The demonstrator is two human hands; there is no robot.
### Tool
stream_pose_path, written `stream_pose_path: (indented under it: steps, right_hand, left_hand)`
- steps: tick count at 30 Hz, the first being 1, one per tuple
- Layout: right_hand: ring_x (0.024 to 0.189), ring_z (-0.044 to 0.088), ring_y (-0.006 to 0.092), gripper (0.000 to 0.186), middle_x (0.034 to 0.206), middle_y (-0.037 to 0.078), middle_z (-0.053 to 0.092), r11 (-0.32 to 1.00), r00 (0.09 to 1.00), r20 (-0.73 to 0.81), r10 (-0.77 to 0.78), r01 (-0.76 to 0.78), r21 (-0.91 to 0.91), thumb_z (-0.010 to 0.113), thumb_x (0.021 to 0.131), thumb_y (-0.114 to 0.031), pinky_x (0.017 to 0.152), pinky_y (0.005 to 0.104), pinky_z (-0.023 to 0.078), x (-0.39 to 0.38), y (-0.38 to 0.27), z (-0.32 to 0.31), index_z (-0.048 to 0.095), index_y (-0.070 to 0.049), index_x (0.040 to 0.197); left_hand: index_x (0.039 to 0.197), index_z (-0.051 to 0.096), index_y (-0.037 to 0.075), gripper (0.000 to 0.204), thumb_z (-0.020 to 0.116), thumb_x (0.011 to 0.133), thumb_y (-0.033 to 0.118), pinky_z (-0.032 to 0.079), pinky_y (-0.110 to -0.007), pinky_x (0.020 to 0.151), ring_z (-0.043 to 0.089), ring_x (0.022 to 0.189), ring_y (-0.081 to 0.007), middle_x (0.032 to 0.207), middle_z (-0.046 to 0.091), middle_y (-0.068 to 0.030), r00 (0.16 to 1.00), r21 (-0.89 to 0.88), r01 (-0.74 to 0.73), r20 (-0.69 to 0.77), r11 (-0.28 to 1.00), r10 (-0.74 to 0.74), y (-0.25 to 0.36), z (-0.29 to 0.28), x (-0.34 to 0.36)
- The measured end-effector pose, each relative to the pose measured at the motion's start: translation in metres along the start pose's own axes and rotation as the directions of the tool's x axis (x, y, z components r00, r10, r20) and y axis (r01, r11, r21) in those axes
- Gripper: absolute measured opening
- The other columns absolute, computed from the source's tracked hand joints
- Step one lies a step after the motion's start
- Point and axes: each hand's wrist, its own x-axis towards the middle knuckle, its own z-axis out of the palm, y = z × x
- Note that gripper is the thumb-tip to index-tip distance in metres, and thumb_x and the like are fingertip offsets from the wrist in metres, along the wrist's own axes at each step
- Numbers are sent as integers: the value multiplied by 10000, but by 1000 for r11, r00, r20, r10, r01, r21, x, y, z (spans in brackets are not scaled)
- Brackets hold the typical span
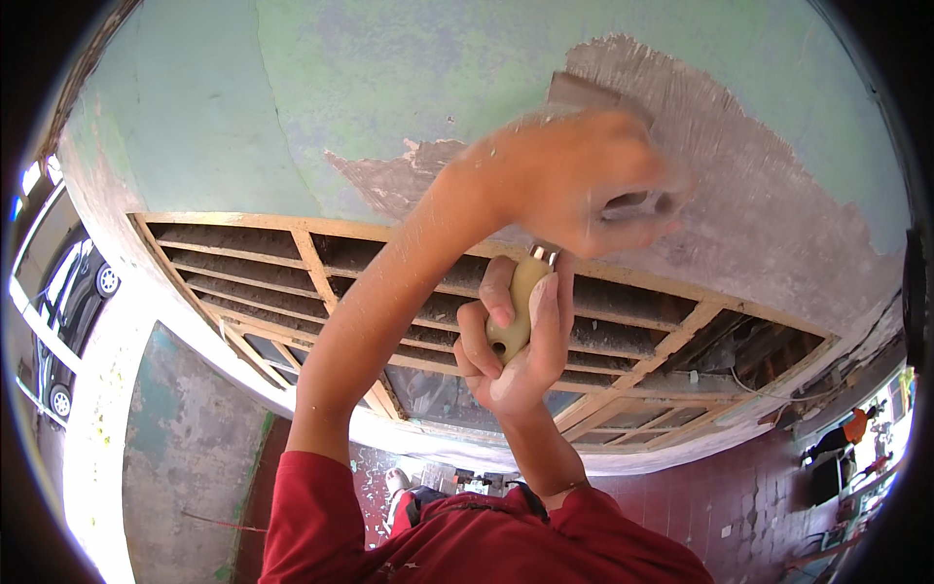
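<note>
My right hand (520, 336) is closed round the pale yellow handle of a scraper (525, 297), a hole at its lower end and a shiny metal collar on top. Above that, my left forearm crosses over, hiding what continues from the collar. My left hand (608, 185), blurred by motion, has its fingers curled in front of the wall (389, 88). Just beyond it shows a dark flat blade (593, 94); which hand it belongs to I cannot tell. Around the blade, green paint gives way to a bare grey-brown patch (769, 195).
Below the painted surface runs a wooden vent frame (311, 258) with dusty slats. A weathered panel (185, 428) stands at lower left, with a dark car (73, 311) beyond it. Paint flakes lie on the dark red floor (700, 506). A person in orange (854, 428) is far right.
</note>
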Motion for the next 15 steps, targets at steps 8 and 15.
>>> stream_pose_path:
  steps: [8,15]
  right_hand:
    - [345,298,92,455,757,70,435,999,999,-35,9,-7,43,281,1075,-274,287,231,244,-8,-1,5,228,-97,1491]
    - [341,297,96,430,752,69,430,999,998,-64,9,-11,-37,272,1077,-277,285,229,249,-22,1,-4,246,-95,1466]
  left_hand:
    - [871,622,71,117,674,811,157,457,-380,673,513,584,-295,534,496,-68,1000,-106,-10,-14,994,8,2,2,0]
    - [907,653,87,128,688,800,147,455,-382,649,525,590,-279,498,470,-33,997,-78,-25,-69,997,19,5,15,-8]
